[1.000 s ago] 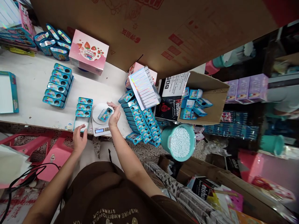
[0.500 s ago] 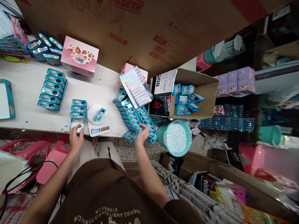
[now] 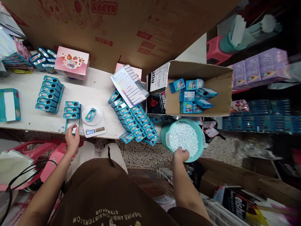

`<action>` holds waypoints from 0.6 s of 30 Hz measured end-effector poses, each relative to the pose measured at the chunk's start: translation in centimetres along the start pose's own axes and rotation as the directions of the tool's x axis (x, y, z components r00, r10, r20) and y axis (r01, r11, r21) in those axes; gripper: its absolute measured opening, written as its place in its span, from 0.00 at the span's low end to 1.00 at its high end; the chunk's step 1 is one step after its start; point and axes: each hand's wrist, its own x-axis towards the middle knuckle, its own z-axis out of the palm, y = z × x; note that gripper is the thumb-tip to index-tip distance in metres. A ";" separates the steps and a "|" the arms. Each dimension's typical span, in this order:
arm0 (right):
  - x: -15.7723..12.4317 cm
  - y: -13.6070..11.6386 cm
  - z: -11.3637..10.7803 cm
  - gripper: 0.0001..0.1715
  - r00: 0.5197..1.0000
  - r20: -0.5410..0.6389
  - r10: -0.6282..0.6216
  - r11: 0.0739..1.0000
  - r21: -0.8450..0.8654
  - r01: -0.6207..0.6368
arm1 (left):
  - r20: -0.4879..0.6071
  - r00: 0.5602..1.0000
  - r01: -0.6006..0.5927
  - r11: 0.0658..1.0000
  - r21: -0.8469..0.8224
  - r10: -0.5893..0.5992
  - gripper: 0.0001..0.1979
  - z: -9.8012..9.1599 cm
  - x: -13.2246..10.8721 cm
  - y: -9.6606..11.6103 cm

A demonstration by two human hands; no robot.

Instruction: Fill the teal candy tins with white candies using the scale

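1. Your curled right hand (image 3: 180,155) is at 4 o'clock in white pellets (image 3: 185,136); you can't tell if it holds any. Knocking the teal basin (image 3: 166,135) could spill them.
2. Your open left hand (image 3: 72,138) touches an open tin (image 3: 69,126) at 8 o'clock; it could slide off the table edge.
3. The cardboard carton (image 3: 103,8) at 12 o'clock reads "HAPPY".

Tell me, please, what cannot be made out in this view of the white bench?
Head view: the right hand hides whether it holds any white pellets from the teal plastic basin.
Head view: the left hand covers most of the open blue tin.
Head view: the white digital scale's display is too small to read.
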 end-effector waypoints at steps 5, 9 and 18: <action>4.7 -0.7 2.2 0.29 0.976 0.220 -0.001 0.996 -0.086 0.021 | -0.091 0.994 0.067 0.997 0.042 -0.063 0.16 0.0 -2.2 2.3; 6.3 0.1 3.0 0.30 0.978 0.173 -0.114 0.993 0.003 0.115 | -0.139 0.987 0.087 0.994 0.064 -0.077 0.18 0.3 -3.9 4.1; 8.6 2.5 1.8 0.17 0.975 0.057 -0.213 0.967 0.152 0.202 | -0.151 0.989 0.028 0.985 0.173 -0.002 0.17 1.0 -5.9 5.6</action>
